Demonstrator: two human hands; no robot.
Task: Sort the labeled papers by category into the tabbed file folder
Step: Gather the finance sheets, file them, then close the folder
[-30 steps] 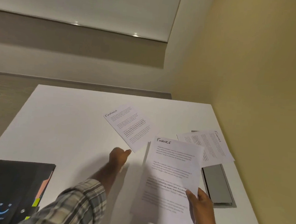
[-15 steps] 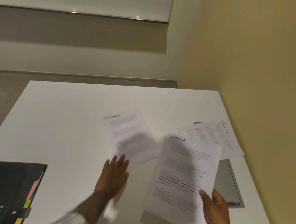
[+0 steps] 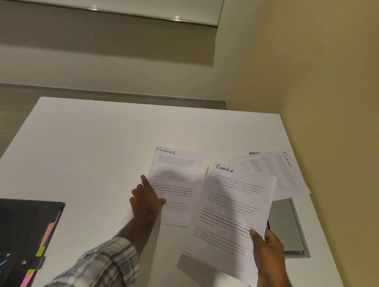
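The black tabbed file folder (image 3: 9,231) is cut off by the left and bottom edges. Body print on the white held sheet (image 3: 230,213) is too small to read, and that sheet hides the fingers of the right hand (image 3: 268,254). The grey flat panel (image 3: 288,226) lies partly under the far white sheet (image 3: 276,169). The plaid sleeve (image 3: 99,269) is blurred.

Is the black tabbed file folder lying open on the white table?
No: the black tabbed file folder lies closed on the white table, its cover up and coloured tabs poking from its edge.
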